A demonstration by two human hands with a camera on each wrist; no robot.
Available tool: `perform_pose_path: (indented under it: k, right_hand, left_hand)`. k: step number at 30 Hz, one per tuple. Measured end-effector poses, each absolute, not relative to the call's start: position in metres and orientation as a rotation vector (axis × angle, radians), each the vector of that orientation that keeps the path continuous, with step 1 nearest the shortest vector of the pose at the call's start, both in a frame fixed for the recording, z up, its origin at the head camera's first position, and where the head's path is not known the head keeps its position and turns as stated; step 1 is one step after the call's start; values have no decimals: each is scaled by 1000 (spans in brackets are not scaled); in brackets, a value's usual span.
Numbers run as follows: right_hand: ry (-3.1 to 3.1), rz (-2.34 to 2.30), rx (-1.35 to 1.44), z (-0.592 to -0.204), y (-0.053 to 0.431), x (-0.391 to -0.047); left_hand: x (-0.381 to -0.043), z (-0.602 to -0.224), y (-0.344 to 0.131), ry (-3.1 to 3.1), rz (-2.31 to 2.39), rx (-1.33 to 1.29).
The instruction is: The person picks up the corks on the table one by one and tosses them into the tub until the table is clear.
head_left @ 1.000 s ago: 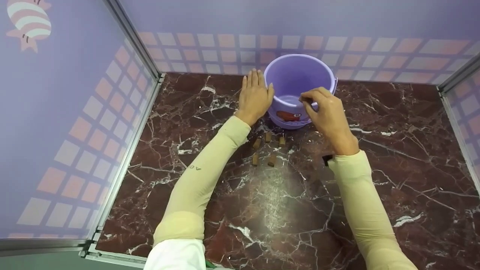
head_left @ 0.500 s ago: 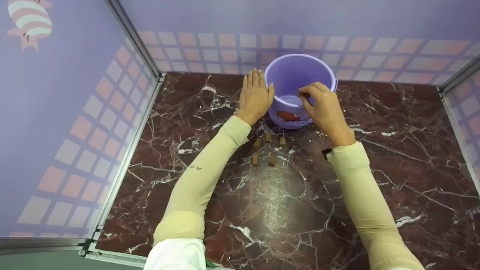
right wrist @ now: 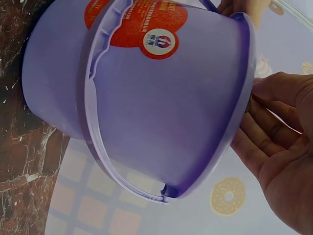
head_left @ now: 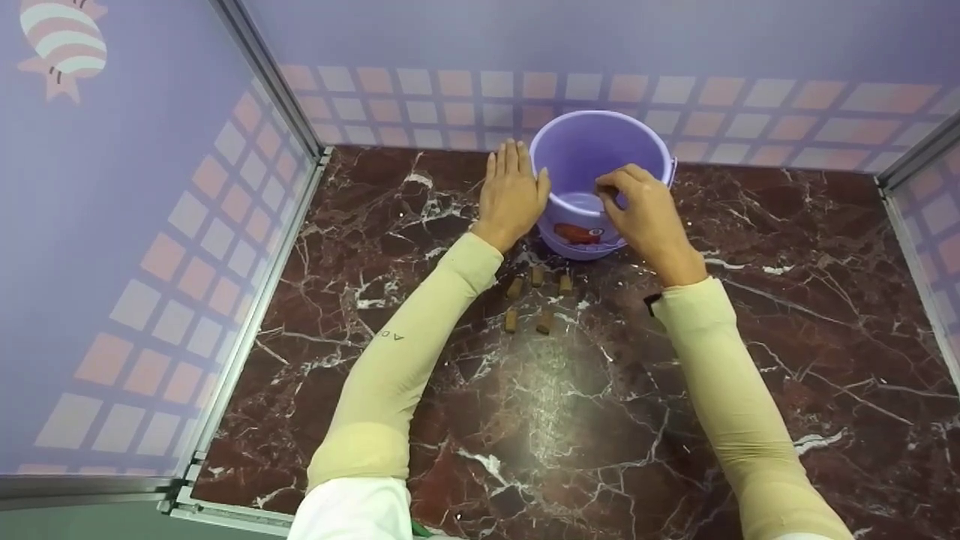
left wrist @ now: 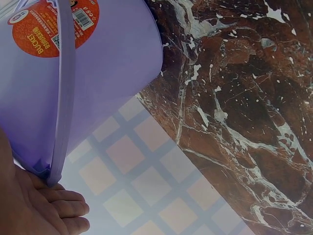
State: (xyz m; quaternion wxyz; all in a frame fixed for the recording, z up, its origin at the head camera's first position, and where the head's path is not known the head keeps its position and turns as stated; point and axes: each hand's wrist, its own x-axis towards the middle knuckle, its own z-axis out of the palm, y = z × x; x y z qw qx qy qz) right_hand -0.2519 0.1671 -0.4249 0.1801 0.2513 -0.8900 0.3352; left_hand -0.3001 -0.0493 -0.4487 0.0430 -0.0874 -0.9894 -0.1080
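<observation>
The red label (left wrist: 36,30) on the purple bucket (left wrist: 107,68) reads "BUCKET", with Chinese characters (left wrist: 45,35) and a barcode (left wrist: 83,19).

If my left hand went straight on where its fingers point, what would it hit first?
Most likely the back wall with its pink and white squares; how near your left hand is, I can't judge.

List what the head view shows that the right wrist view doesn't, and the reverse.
Only head: five small brown blocks on the marbled table, pale sleeves, a striped picture and the inside of the purple bucket.

Only right wrist: a doughnut picture.

Both: the bucket's outside, its red label, the table, wall squares, the person's right grip and left grip, the latter only partly visible from the right wrist.
</observation>
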Motion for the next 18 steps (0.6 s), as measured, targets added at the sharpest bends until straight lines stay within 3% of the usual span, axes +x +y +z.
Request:
perform_pose_path:
  k: [18]
  right_hand:
    - [-2545,931,690,-431,170,-256]
  left_hand:
    - [-300,-450,-49,-3011,-296,-268]
